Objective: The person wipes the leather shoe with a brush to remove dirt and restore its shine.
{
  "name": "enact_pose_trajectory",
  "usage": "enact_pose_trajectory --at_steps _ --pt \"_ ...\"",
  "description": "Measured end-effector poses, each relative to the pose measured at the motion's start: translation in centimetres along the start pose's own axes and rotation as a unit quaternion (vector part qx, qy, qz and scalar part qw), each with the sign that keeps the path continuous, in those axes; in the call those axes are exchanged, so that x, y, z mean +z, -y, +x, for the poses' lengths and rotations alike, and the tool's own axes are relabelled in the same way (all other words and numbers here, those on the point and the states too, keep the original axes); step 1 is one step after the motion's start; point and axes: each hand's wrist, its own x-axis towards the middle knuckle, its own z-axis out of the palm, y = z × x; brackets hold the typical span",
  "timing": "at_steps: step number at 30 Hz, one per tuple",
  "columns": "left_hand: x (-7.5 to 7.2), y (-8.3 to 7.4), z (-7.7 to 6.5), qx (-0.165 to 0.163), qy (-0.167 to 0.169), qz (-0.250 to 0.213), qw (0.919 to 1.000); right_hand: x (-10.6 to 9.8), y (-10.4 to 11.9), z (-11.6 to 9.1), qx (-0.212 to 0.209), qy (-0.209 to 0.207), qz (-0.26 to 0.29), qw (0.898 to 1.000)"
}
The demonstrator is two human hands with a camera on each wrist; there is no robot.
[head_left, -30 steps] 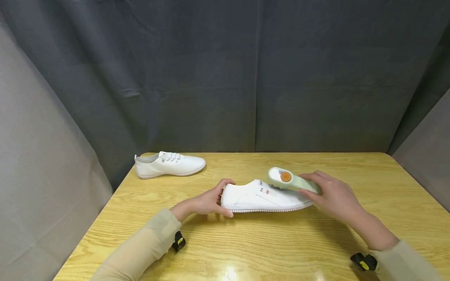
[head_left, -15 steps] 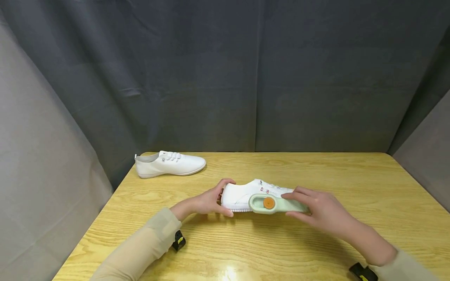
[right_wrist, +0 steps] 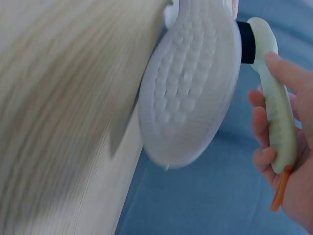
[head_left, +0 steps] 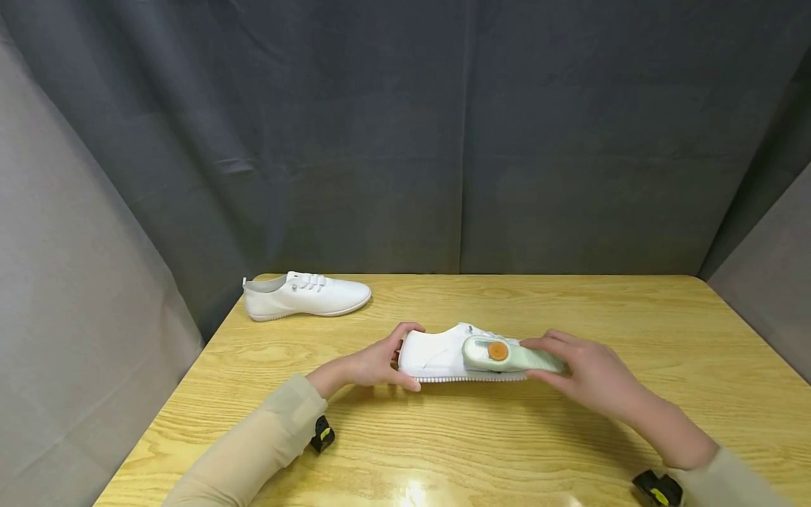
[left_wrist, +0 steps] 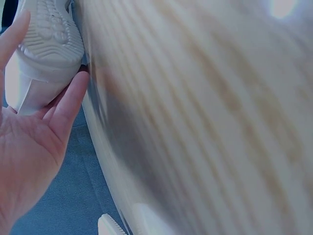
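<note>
White sneaker (head_left: pixel 432 354) tilts over the middle of the wooden table (head_left: pixel 494 440) on my feed, left hand (head_left: pixel 374 360) gripping its heel, right hand (head_left: pixel 595 373) clasping a pale-green brush (head_left: pixel 529 358), bristles (right_wrist: pixel 248 44) against its side; a matching sneaker (head_left: pixel 323 299) sits far left.

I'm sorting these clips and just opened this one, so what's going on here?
A person appears to be brushing a white shoe. The left hand holds it by the heel, off the wooden table, toe pointing toward the right hand. That hand grips a pale green brush, with its dark bristles against the shoe's side. A second white shoe sits upright near the table's far left corner, with neither hand on it.
</note>
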Motion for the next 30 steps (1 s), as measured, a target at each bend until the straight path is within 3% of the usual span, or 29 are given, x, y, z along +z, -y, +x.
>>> enact_pose_trajectory --at_steps 7,11,15,23,27,30 --pt "0.0 0.1 0.0 -0.01 0.0 -0.001 1.0 -1.1 -1.9 -0.2 0.107 0.015 -0.017 0.994" --pt "0.0 0.2 0.0 -0.013 0.001 -0.001 0.9999 -1.5 -2.4 -0.3 0.135 0.005 -0.026 0.99" --pt "0.0 0.2 0.0 -0.01 0.001 -0.001 1.0 -1.7 -1.8 -0.5 0.111 -0.013 -0.015 0.994" --pt "0.0 0.2 0.0 -0.01 -0.004 0.0 0.9999 -0.8 0.3 -0.8 -0.021 -0.01 0.003 1.0" --pt "0.0 0.2 0.1 -0.009 -0.004 -0.001 1.0 -0.6 0.7 -1.1 -0.03 0.008 0.003 1.0" --pt "-0.1 0.2 0.1 -0.01 0.0 -0.001 0.9999 -0.8 0.6 -1.3 -0.002 0.019 -0.002 1.0"
